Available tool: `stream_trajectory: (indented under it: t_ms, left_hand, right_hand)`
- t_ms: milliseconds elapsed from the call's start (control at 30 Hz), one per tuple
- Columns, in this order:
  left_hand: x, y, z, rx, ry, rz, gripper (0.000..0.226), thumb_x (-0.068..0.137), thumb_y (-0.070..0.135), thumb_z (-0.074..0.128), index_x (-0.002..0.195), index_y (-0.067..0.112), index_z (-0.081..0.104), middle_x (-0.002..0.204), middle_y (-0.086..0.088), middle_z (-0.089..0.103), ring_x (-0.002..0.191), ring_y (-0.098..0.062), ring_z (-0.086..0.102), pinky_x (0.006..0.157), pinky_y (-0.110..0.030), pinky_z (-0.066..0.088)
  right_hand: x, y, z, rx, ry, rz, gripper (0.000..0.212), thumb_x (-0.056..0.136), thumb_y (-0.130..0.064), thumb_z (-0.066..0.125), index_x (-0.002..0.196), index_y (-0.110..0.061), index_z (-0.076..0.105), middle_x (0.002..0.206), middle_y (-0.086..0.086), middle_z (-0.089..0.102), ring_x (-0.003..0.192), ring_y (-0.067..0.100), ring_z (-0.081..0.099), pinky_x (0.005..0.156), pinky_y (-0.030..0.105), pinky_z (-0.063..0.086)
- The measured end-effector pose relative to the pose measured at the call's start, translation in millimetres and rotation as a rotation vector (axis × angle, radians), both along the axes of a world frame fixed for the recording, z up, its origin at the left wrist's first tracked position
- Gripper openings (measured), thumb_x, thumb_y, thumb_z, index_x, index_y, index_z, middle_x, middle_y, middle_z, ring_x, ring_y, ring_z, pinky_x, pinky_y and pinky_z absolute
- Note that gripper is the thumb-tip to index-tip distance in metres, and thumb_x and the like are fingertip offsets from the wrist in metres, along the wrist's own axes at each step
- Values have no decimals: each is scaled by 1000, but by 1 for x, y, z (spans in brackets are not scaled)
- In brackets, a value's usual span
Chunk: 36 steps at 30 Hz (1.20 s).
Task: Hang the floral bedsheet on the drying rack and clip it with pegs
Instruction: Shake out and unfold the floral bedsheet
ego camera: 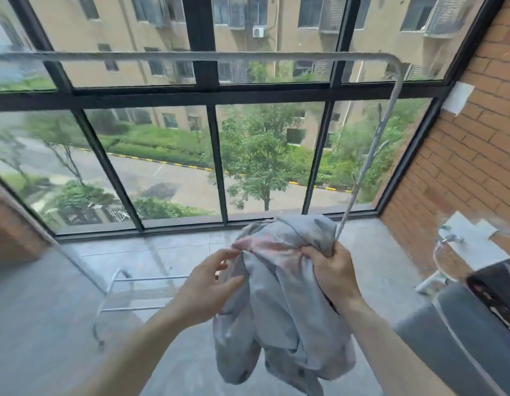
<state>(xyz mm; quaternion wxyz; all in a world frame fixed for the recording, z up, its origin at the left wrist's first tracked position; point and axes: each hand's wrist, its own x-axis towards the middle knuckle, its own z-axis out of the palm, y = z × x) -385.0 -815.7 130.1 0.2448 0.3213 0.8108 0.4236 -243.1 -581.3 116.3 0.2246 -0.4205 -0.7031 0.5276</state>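
Note:
The floral bedsheet (pixel 279 304), pale grey-blue with pink patches, hangs bunched in front of me. My right hand (pixel 331 270) grips its upper right part in a fist. My left hand (pixel 210 284) pinches a fold at the bundle's left edge between thumb and fingers. The drying rack (pixel 190 56) is a grey metal frame: its top bar runs across at head height, and its right post curves down behind the sheet. Its lower rails (pixel 145 279) show near the floor at left. No pegs are visible.
A large black-framed window (pixel 202 92) fills the far side. A brick wall (pixel 462 155) stands on the right. A grey cushioned seat (pixel 448 338) with a dark object on it is at the lower right, beside a small white stand (pixel 445 252). Grey tiled floor lies below.

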Motion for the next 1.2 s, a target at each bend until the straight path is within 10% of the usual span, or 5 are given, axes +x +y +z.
stream_trajectory:
  t_ms: [233,400,667,933,1200]
  left_hand:
    - [11,-99,-8,31,361,-102,79,71,41,76,143,38,45,147,21,33,141,5,33,116,-17,30]
    - [-49,-158,-20,-4,368,76,32,70,25,71,101,37,71,119,28,52,106,0,57,81,-33,55]
    - [-132,-253,-6,184,138,318,12,77,21,64,77,28,74,73,9,72,74,-10,67,75,-37,57]
    - [-180,-293,13,132,321,356,14,86,15,67,80,25,75,70,13,70,69,-11,65,66,-33,52]
    - [-203,-340,-18,-75,351,456,17,90,21,65,77,31,69,83,13,66,77,-7,63,74,-35,53]
  right_hand:
    - [-71,-98,-3,3,76,151,19,84,-37,80,95,-23,75,92,-10,78,91,12,71,92,44,57]
    - [-123,-176,-2,7,86,212,41,81,-55,73,92,-16,69,90,1,75,91,24,70,84,47,56]
    - [-186,-255,-2,-58,93,200,26,88,-35,80,95,-12,68,83,1,73,63,8,64,64,29,52]
    - [-215,-296,-1,3,87,261,26,89,-38,78,104,-20,66,103,-2,73,101,19,69,95,41,54]
    - [-211,-326,-13,8,103,317,20,92,-28,75,103,-16,64,102,0,72,100,20,68,93,42,53]
